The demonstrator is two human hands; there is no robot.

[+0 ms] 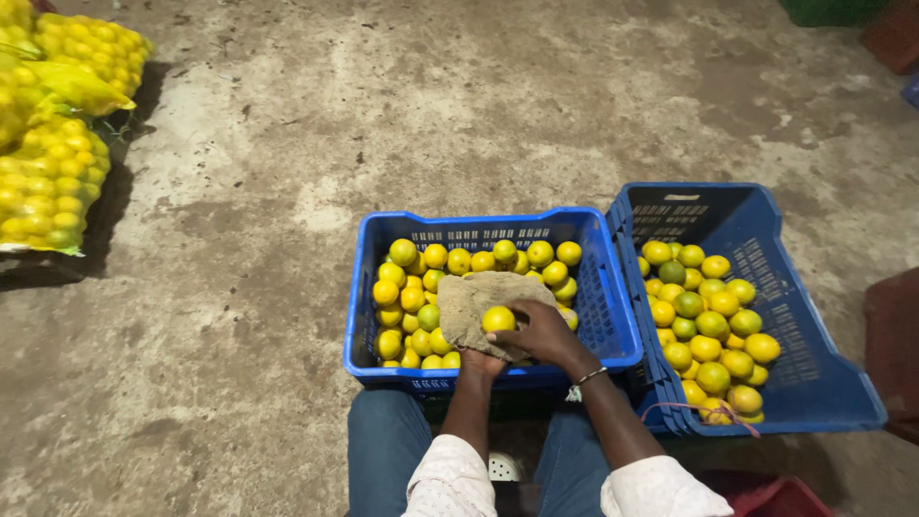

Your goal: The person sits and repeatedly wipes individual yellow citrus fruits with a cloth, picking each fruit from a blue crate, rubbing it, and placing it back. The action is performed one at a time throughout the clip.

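Observation:
A brown cloth [474, 304] lies spread over my left hand [481, 364], which supports it from below above the left blue crate [383, 225]. My right hand [541, 332] grips a yellow citrus fruit [498, 319] and presses it onto the cloth. The left crate holds several yellow and a few green fruits [421, 278]. The right blue crate [823, 373], tilted toward me, holds several yellow and green fruits [713, 325] too.
Yellow mesh sacks of fruit [48, 182] are piled at the far left on the concrete floor [239, 316]. A dark red object [892, 335] stands at the right edge. A green crate [828, 11] sits at the top right. My knees in blue jeans [383, 440] are below the crates.

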